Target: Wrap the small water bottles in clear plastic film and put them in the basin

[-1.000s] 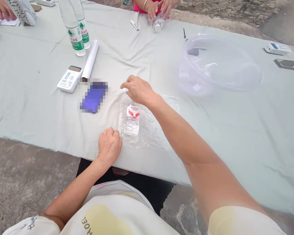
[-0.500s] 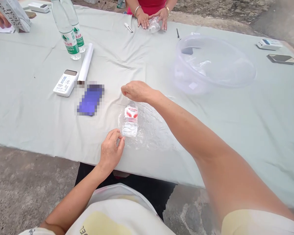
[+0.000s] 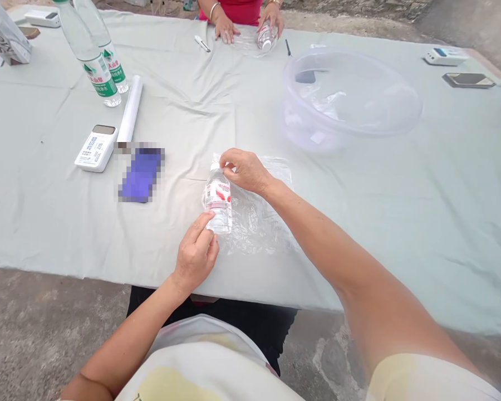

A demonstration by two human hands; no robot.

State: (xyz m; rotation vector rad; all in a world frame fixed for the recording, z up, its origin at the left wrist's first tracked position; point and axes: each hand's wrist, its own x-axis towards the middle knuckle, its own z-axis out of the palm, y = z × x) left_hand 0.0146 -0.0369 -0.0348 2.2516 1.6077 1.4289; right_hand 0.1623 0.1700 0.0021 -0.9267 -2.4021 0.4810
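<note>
A small clear water bottle [image 3: 219,194] with a white cap and a red-and-white label lies on a sheet of clear plastic film [image 3: 256,223]. My right hand [image 3: 246,171] is pinched beside the cap, on the film's edge, which rises around the bottle's neck. At the bottle's lower left, my left hand [image 3: 195,253] has its fingers curled, the index finger against the bottle's side. Its fingertips seem closed on the near left part of the film, though the transparent edge is hard to see there.
A translucent plastic basin [image 3: 354,131] holds crumpled film. Leftward are a blurred purple item [image 3: 141,175], a white power bank [image 3: 97,147], a white roll [image 3: 130,108] and two tall water bottles [image 3: 99,78]. Across the table, another person's hands [image 3: 226,29] handle a bottle [image 3: 267,38].
My right hand has come down to the bottle's cap, and film now stands around the neck. My left index finger has moved up onto the bottle, which has rolled slightly. The view shifted.
</note>
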